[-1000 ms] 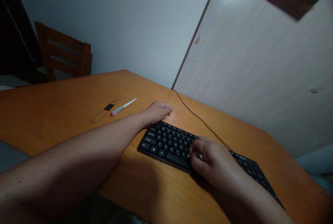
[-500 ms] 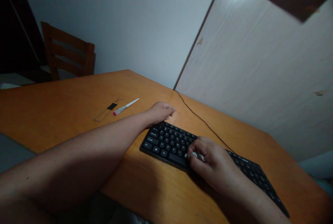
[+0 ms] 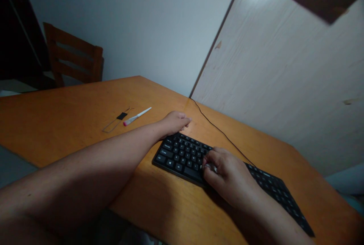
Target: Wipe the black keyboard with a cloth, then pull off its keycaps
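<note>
A black keyboard (image 3: 182, 154) lies slantwise on the wooden table. At its far left corner, my left hand (image 3: 174, 121) holds the edge, with the fingers bent and partly hidden. Over the middle keys is my right hand (image 3: 227, 175), closed in a pinch around a small white, crumpled-looking piece (image 3: 210, 167). Most of that piece is hidden inside the fingers, so its kind is unclear. The right hand and forearm cover part of the keyboard's right half.
A white brush with a pink tip (image 3: 138, 116) lies left of the keyboard, beside a thin wire tool with a black middle (image 3: 122, 116). The keyboard's cable (image 3: 216, 126) runs back to the wall. A wooden chair (image 3: 75, 57) stands beyond the table (image 3: 85, 104).
My right hand has shifted slightly left and up over the keys, still pinching the white piece. My left hand stays at the keyboard's corner.
</note>
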`<action>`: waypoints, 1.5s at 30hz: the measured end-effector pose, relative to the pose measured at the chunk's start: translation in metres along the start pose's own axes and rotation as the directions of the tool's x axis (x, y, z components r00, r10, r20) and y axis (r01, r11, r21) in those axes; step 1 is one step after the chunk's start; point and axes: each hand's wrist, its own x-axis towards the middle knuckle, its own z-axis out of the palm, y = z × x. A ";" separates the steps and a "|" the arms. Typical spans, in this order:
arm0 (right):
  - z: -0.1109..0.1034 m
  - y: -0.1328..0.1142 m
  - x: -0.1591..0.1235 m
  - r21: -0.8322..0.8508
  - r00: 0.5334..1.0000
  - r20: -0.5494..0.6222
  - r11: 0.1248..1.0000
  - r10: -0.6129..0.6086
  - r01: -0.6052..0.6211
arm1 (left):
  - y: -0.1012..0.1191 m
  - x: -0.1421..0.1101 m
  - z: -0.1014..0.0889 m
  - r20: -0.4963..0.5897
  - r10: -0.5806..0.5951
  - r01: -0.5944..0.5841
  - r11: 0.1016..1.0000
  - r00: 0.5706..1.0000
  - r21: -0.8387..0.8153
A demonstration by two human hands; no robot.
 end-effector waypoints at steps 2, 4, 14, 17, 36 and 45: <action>0.001 0.000 0.000 0.004 1.000 -0.005 1.000 0.001 -0.001 | 0.000 0.000 0.000 0.004 0.000 0.000 1.000 1.000 0.002; 0.002 0.000 -0.001 0.027 1.000 0.007 1.000 -0.009 0.009 | 0.000 0.000 0.000 0.008 0.004 -0.004 1.000 1.000 0.005; -0.007 0.018 -0.005 0.145 0.998 -0.020 0.987 0.068 -0.064 | -0.003 0.001 0.000 0.018 0.012 -0.012 1.000 1.000 -0.010; -0.017 0.030 -0.014 0.174 0.989 -0.003 0.974 0.150 -0.148 | -0.002 0.001 -0.001 0.029 0.011 -0.011 1.000 1.000 -0.013; -0.016 0.019 -0.015 -0.028 0.997 0.077 0.999 0.024 -0.022 | 0.000 -0.002 -0.003 0.033 0.004 -0.004 1.000 0.999 -0.025; -0.018 0.019 -0.015 -0.007 0.996 0.082 1.000 0.024 -0.024 | 0.002 -0.003 -0.003 0.038 0.008 -0.006 0.999 0.999 -0.037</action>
